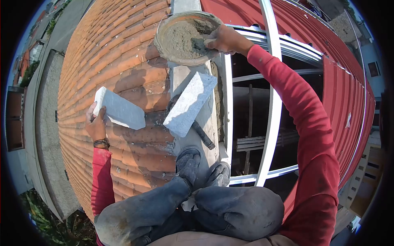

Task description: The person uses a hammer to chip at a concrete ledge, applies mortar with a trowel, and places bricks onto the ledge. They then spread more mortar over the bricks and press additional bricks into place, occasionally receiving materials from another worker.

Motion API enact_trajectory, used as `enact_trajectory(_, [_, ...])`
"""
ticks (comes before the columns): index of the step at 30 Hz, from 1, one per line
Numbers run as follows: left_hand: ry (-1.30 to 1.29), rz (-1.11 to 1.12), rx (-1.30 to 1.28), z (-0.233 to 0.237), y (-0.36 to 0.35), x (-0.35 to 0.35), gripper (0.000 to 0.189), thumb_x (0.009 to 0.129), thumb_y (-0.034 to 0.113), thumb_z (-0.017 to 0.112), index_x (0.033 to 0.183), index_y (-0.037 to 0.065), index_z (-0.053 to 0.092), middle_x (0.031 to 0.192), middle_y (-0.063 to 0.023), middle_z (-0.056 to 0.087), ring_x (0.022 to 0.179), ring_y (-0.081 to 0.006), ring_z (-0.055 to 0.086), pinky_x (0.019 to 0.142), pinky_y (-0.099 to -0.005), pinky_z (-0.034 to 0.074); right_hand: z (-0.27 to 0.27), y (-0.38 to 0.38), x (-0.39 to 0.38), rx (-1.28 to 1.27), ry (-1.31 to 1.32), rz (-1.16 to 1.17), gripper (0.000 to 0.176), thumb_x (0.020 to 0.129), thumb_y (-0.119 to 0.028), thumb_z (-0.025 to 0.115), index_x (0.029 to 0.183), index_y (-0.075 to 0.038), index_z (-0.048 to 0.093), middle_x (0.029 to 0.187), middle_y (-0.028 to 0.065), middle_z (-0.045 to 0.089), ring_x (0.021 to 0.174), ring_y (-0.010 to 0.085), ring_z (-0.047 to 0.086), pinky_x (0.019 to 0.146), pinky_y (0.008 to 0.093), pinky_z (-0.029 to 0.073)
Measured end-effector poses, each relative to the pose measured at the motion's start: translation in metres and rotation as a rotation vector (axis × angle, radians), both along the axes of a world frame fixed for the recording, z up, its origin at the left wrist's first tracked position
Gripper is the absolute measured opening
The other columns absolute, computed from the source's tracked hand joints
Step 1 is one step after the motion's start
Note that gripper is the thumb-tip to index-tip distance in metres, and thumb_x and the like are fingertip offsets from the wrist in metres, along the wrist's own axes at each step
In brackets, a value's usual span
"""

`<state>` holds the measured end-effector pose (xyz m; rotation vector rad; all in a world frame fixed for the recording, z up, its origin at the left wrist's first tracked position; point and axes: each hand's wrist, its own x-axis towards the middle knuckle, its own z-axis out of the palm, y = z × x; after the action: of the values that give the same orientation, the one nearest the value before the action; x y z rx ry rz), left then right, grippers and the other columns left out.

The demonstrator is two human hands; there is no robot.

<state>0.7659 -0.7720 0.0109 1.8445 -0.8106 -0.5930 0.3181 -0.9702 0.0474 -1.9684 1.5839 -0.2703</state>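
Block [120, 109] is in the left hand [96, 124], which is closed around its outer end, and it extends to the right of this hand, over the tiles [139, 153]. Whether it touches the tiles, I cannot tell. Right hand [230, 39] is curled at the right rim of a bowl [189, 61], and grey mortar [177, 39] is inside, to the left of this hand. Just beside this hand, a dark lump [199, 46] sits in the mortar; whether the hand grips a tool there, I cannot tell. Between the right hand and the feet [188, 164], a second block [191, 104] lies slantwise over a ledge [182, 77], and a dark handle [203, 135] comes out from under it
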Motion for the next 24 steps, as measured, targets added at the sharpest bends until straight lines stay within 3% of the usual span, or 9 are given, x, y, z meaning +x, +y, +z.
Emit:
enact_trajectory(2, [0.030,-0.031,0.001,-0.005,-0.013,-0.006,0.041,0.080,0.013,0.077,0.119,0.011,0.065,0.096,0.0001,0.065,0.078,-0.0067,0.059,0.061,-0.0216,0.045,-0.010,0.000,0.004,0.030,-0.094,-0.115,0.033,0.083,-0.030,0.075,0.092,0.001,0.075,0.054,0.0077,0.057,0.040,0.0174,0.051,0.038,0.0303,0.042])
enact_trajectory(4, [0.072,-0.035,-0.011,-0.003,-0.028,-0.018,0.042,0.081,0.014,0.077,0.120,0.012,0.064,0.098,0.0000,0.065,0.083,-0.0080,0.060,0.063,-0.0235,0.047,-0.019,0.011,-0.008,-0.185,-0.344,-0.089,0.034,0.084,-0.031,0.075,0.090,0.002,0.075,0.054,0.0072,0.056,0.039,0.0150,0.050,0.037,0.0290,0.041])
enact_trajectory(8, [0.189,-0.020,-0.006,0.001,-0.028,-0.025,0.051,0.080,0.021,0.078,0.127,0.012,0.058,0.105,-0.0020,0.065,0.092,-0.0129,0.061,0.074,-0.0269,0.050,-0.004,0.038,-0.029,0.115,-0.381,-0.239,0.036,0.089,-0.036,0.072,0.098,-0.001,0.075,0.053,0.0030,0.053,0.038,0.0079,0.044,0.036,0.0233,0.035])
enact_trajectory(10, [0.151,-0.017,-0.005,0.002,-0.032,-0.031,0.052,0.080,0.022,0.077,0.127,0.012,0.059,0.110,-0.0049,0.066,0.091,-0.0151,0.061,0.078,-0.0283,0.051,-0.011,0.051,-0.032,0.068,-0.520,-0.261,0.037,0.088,-0.034,0.072,0.076,0.001,0.073,0.054,0.0051,0.055,0.039,0.0091,0.046,0.037,0.0251,0.037])
enact_trajectory(11, [0.127,-0.041,0.012,0.005,-0.032,-0.033,0.054,0.080,0.022,0.077,0.129,0.011,0.058,0.114,-0.0067,0.066,0.097,-0.0174,0.062,0.082,-0.0302,0.052,-0.013,0.058,-0.034,0.070,-0.520,-0.273,0.037,0.088,-0.034,0.072,0.076,0.001,0.073,0.054,0.0051,0.055,0.039,0.0091,0.046,0.037,0.0251,0.037])
enact_trajectory(18, [0.057,-0.096,-0.001,-0.001,-0.035,-0.043,0.047,0.080,0.017,0.076,0.124,0.009,0.061,0.104,-0.0036,0.064,0.090,-0.0131,0.062,0.075,-0.0275,0.051,0.007,0.102,-0.045,-0.001,-0.728,-0.281,0.036,0.088,-0.035,0.073,0.101,-0.002,0.073,0.061,0.0026,0.057,0.046,0.0070,0.051,0.039,0.0217,0.039])
enact_trajectory(20, [0.055,-0.115,0.002,-0.009,-0.036,-0.039,0.047,0.080,0.017,0.076,0.124,0.008,0.061,0.107,-0.0042,0.063,0.092,-0.0138,0.062,0.075,-0.0279,0.051,0.018,0.113,-0.057,-0.193,-0.691,-0.244,0.043,0.093,-0.038,0.065,0.118,-0.003,0.068,0.057,0.0000,0.056,0.039,0.0030,0.046,0.035,0.0162,0.036])
enact_trajectory(22, [0.057,-0.118,0.025,-0.014,-0.035,-0.037,0.048,0.081,0.017,0.077,0.124,0.008,0.061,0.109,-0.0044,0.063,0.092,-0.0141,0.062,0.075,-0.0282,0.051,0.044,0.119,-0.089,-0.628,-0.688,0.100,0.021,0.094,-0.017,0.064,0.105,-0.001,0.060,0.076,0.0056,0.059,0.059,0.0079,0.054,0.047,0.0198,0.043])
enact_trajectory(24, [0.057,-0.108,0.049,-0.017,-0.031,-0.035,0.048,0.081,0.017,0.077,0.125,0.007,0.060,0.111,-0.0046,0.062,0.092,-0.0144,0.062,0.076,-0.0285,0.051,0.085,0.164,-0.095,0.111,-1.353,-0.339,0.017,0.091,-0.013,0.063,0.103,0.000,0.063,0.074,0.0056,0.060,0.058,0.0112,0.054,0.053,0.0272,0.049])
